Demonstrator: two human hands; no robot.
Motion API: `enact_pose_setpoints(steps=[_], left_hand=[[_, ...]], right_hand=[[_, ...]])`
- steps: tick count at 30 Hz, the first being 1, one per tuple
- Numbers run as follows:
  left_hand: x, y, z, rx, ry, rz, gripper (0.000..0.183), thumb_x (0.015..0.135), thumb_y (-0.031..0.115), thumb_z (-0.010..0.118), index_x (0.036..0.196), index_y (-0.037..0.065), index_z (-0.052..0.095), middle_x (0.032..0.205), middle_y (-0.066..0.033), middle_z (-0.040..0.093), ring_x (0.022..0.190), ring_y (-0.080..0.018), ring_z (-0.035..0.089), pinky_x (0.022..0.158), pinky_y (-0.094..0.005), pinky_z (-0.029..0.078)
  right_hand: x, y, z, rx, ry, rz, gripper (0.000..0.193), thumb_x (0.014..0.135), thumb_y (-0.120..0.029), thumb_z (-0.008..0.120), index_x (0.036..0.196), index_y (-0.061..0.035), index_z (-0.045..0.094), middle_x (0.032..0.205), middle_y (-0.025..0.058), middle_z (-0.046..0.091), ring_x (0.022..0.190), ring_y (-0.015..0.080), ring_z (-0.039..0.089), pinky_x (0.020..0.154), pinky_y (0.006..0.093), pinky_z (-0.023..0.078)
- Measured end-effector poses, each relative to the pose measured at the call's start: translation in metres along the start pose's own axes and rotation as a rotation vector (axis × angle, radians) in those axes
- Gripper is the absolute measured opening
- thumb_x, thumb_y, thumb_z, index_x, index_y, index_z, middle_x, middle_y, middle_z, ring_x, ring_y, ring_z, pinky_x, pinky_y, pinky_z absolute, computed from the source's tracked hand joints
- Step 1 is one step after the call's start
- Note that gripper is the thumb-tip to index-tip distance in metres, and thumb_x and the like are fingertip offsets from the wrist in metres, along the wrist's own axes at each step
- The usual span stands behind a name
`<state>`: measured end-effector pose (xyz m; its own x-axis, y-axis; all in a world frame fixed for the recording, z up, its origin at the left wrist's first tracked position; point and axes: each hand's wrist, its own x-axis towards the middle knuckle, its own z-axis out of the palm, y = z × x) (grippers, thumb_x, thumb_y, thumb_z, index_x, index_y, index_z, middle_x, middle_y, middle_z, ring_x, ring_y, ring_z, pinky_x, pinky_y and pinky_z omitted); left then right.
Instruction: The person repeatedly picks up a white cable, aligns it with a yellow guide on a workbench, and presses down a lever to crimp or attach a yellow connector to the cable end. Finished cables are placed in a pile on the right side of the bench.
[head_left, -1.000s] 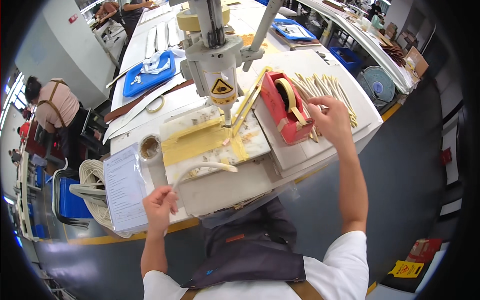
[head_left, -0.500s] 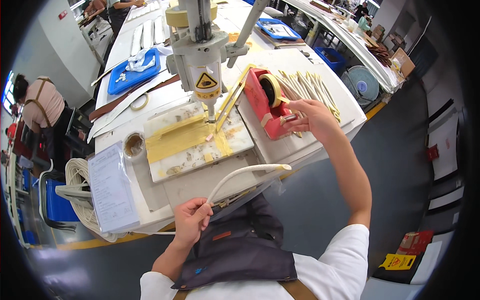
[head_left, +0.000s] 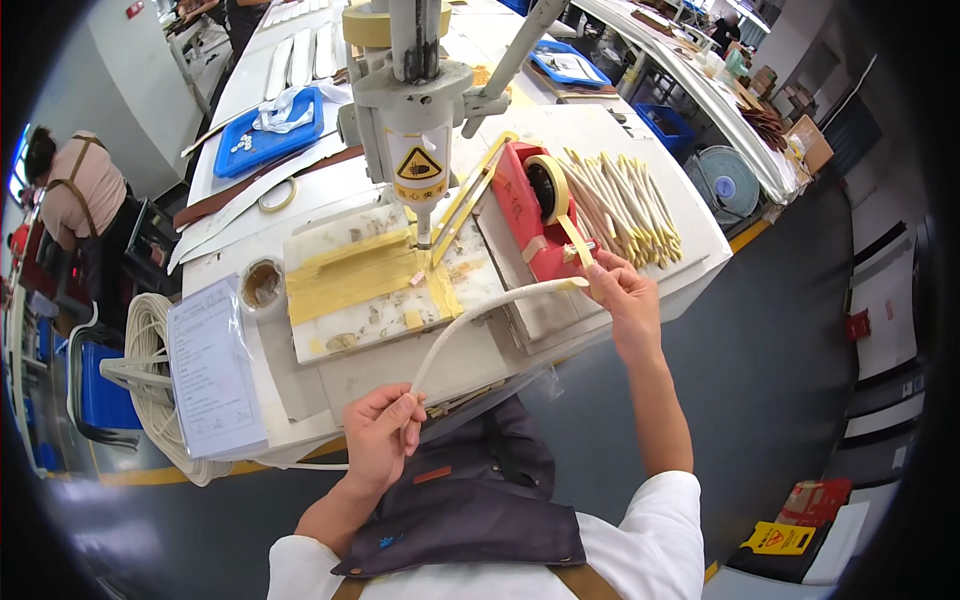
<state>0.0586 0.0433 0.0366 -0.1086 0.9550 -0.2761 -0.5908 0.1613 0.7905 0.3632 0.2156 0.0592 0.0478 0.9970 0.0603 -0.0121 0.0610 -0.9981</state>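
Note:
My left hand (head_left: 383,432) is closed around a long white cord (head_left: 455,328), which curves up and right from my fingers; its other side trails off left below the bench edge. At my right, the thumb and fingers of my right hand (head_left: 622,297) pinch the loose end of a yellow masking tape strip (head_left: 575,240). That strip runs down from the roll in a red tape dispenser (head_left: 530,205). The yellowish tip of the cord lies right by my right fingertips, and whether it touches the tape I cannot tell.
Beside the dispenser lies a pile of cut cords with yellow ends (head_left: 630,210). A grey press (head_left: 415,130) stands over a taped white board (head_left: 390,280). A tape-lined cup (head_left: 263,285), a printed sheet (head_left: 215,365), a cord coil (head_left: 150,380) and a blue tray (head_left: 265,130) are leftward.
My right hand has drawn down toward me, pulling out a longer strip of tape. The cord's tip has moved right and up to meet it, while my left hand stays nearly in place.

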Motion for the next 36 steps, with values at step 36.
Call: enact_pose_setpoints(steps=[36], left_hand=[[-0.005, -0.020, 0.039, 0.337, -0.179, 0.355, 0.019, 0.098, 0.013, 0.072, 0.111, -0.001, 0.073, 0.094, -0.0026, 0.066, 0.073, -0.0052, 0.057, 0.062, -0.0213, 0.046]], right_hand=[[-0.092, -0.042, 0.077, -0.478, -0.562, -0.504, 0.021, 0.081, -0.009, 0.084, 0.077, -0.0002, 0.066, 0.078, 0.0094, 0.071, 0.056, 0.0135, 0.067, 0.051, 0.0258, 0.050]])
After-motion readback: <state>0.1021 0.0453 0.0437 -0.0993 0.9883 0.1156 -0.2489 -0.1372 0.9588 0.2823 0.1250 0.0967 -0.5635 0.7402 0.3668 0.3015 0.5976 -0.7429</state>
